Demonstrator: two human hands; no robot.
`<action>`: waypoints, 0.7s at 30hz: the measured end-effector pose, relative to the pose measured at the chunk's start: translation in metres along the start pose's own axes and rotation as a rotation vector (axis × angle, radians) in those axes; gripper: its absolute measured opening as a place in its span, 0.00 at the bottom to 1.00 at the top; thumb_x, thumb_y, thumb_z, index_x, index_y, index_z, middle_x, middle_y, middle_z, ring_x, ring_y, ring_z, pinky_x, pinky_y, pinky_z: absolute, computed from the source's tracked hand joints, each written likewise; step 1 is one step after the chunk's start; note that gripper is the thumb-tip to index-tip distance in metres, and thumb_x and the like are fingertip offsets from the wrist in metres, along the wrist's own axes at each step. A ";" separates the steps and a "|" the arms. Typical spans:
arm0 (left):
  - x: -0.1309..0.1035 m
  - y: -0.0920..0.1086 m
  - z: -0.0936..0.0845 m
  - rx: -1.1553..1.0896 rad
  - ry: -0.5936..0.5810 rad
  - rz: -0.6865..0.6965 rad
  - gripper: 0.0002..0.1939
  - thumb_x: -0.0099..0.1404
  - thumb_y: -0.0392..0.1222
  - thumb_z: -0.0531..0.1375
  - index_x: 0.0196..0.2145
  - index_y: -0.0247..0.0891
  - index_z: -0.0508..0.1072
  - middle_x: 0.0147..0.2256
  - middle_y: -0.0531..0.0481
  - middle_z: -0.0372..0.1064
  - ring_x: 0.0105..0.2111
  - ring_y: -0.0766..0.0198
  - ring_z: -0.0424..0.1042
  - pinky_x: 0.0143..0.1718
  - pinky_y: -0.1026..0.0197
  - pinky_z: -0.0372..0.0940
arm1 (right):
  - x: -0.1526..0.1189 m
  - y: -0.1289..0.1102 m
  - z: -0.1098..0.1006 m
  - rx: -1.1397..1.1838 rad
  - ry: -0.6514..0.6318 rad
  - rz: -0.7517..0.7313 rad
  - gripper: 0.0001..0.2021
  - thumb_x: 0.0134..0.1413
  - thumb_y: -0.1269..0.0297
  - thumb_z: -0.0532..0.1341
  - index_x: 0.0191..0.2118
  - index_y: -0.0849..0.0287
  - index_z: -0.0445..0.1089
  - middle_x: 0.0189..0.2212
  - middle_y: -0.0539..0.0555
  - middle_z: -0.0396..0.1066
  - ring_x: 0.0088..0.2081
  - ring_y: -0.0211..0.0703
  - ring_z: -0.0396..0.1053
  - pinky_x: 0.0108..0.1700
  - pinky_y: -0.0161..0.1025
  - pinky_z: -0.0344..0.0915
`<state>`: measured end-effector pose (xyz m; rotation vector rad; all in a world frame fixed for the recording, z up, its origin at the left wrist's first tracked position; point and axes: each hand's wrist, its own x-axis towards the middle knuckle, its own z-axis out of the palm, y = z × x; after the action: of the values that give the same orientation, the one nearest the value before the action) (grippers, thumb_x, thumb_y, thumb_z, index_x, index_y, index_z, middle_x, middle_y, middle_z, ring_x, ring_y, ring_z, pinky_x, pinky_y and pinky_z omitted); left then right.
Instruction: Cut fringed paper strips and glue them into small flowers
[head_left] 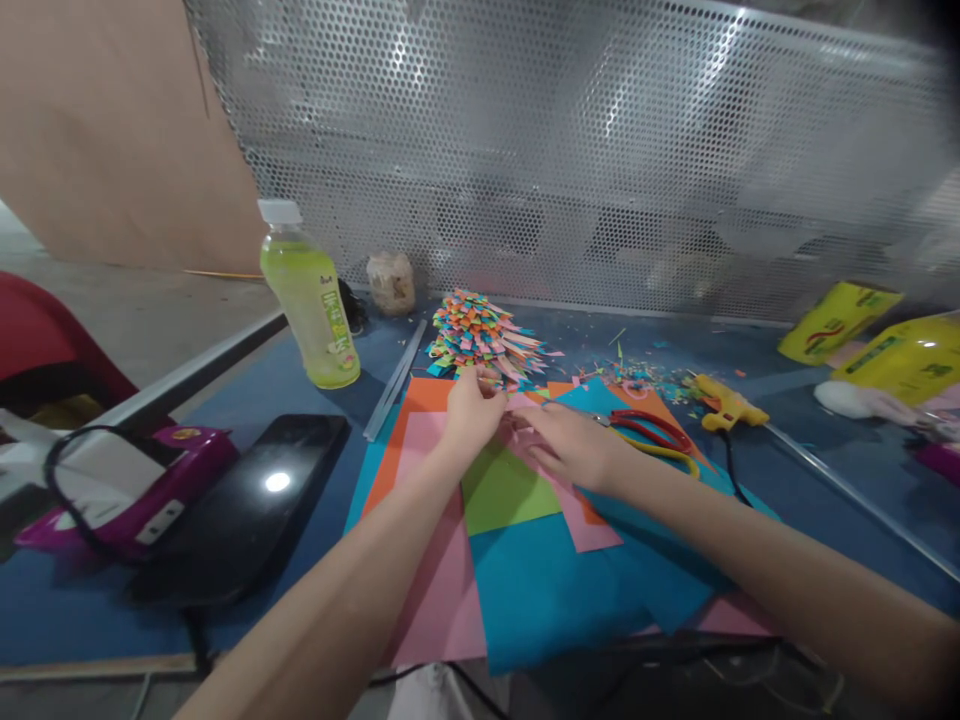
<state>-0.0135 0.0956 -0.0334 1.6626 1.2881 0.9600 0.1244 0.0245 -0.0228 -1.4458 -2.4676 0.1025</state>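
Note:
My left hand [476, 405] is closed over the upper part of the paper stack, its fingertips pinched together at the near side of a heap of colourful paper strips [480, 335]. Close on its right, my right hand [574, 440] has its fingers bent inward around something pink and small, too blurred to make out. Under both hands lie coloured sheets: a green one [510, 490], a blue one [555, 590] and a pink one [442, 570]. Scissors with red and yellow handles [656, 435] rest beside my right wrist.
A green drink bottle [311, 310], a jar [391, 283], clear sticks [397, 380] and a black phone [255, 500] are on the left. On the right are a yellow glue gun [726, 402], paper scraps [637, 375] and yellow packages [836, 322]. A perforated metal panel [562, 150] stands behind.

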 end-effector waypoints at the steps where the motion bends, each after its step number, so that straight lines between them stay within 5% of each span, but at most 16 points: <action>1: -0.001 0.001 0.000 0.001 0.009 0.007 0.16 0.64 0.44 0.56 0.47 0.34 0.66 0.43 0.45 0.68 0.39 0.62 0.70 0.39 0.54 0.69 | 0.000 0.000 0.001 0.008 0.002 0.002 0.20 0.52 0.76 0.55 0.52 0.71 0.62 0.44 0.65 0.68 0.46 0.50 0.65 0.48 0.46 0.63; 10: -0.002 0.003 0.001 -0.085 0.078 0.048 0.10 0.53 0.29 0.61 0.34 0.35 0.67 0.24 0.56 0.64 0.25 0.68 0.67 0.32 0.63 0.64 | -0.015 0.002 -0.002 0.187 0.036 0.024 0.16 0.54 0.73 0.55 0.49 0.63 0.65 0.48 0.59 0.69 0.48 0.46 0.67 0.50 0.43 0.64; 21: 0.005 0.006 -0.003 -0.202 0.124 0.079 0.11 0.52 0.28 0.56 0.33 0.38 0.62 0.23 0.56 0.64 0.23 0.67 0.69 0.27 0.64 0.65 | -0.016 0.000 0.003 0.331 0.116 0.091 0.17 0.50 0.74 0.59 0.49 0.60 0.64 0.45 0.55 0.71 0.46 0.41 0.68 0.50 0.40 0.64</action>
<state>-0.0133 0.0997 -0.0265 1.5261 1.1700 1.2158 0.1310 0.0108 -0.0291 -1.3759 -2.1684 0.4123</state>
